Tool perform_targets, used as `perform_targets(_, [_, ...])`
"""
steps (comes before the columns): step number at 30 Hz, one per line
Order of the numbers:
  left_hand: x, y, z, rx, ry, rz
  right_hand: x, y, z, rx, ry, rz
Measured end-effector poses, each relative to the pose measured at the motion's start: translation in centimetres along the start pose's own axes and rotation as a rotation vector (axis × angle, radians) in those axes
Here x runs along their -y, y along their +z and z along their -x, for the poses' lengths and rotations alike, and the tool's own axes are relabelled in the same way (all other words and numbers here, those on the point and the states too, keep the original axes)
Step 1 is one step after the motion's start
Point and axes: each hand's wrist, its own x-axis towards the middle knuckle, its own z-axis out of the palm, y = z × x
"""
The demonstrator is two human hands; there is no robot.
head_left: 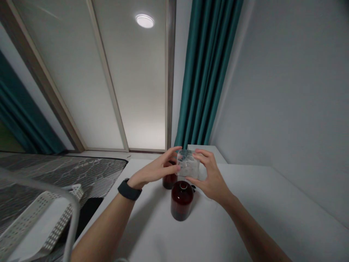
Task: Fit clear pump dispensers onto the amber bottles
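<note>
Both hands hold a clear thing (pixel 188 165) up above the table (pixel 272 211), just over two dark red bottles. The left hand (pixel 156 170) pinches its left edge between thumb and curled fingertips. The right hand (pixel 209 178) grips its right side, fingers bent over the top and thumb below. What the clear thing is cannot be made out: it is see-through, crinkled or glinting, and partly covered by fingers.

The front bottle (pixel 182 201) stands upright with its neck open. The rear bottle (pixel 169 181) is mostly hidden behind the left hand and the clear thing, so its top cannot be seen. A small dark bit just right of the front bottle is too small to tell.

A black watch (pixel 129 190) sits on the left wrist. A white basket (pixel 35 218) is cut off at the lower left edge, blurred by a rail in front of it. A teal curtain (pixel 209 72) hangs behind.
</note>
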Motion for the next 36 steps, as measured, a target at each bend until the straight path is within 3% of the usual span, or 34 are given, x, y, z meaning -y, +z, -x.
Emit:
perform_targets(5, [0.2,0.3,0.5,-0.032,0.056,-0.07,0.6,0.5,0.5,0.028,0.016,-0.017])
perform_targets(10, [-0.4,0.2,0.6,-0.077,0.068,-0.173,0.9,0.0,1.0,0.146,0.119,-0.055])
perform_targets(15, [-0.7,0.2,0.6,-0.101,0.091,-0.215,0.3,-0.1,1.2,0.123,0.219,-0.232])
perform_targets(20, [-1.0,0.5,0.6,-0.067,0.109,-0.171,0.0,0.2,1.1,0.136,0.299,-0.264])
perform_targets(36, [-1.1,0.6,0.9,-0.029,0.113,-0.324,0.2,0.0,1.0,0.158,0.264,-0.322])
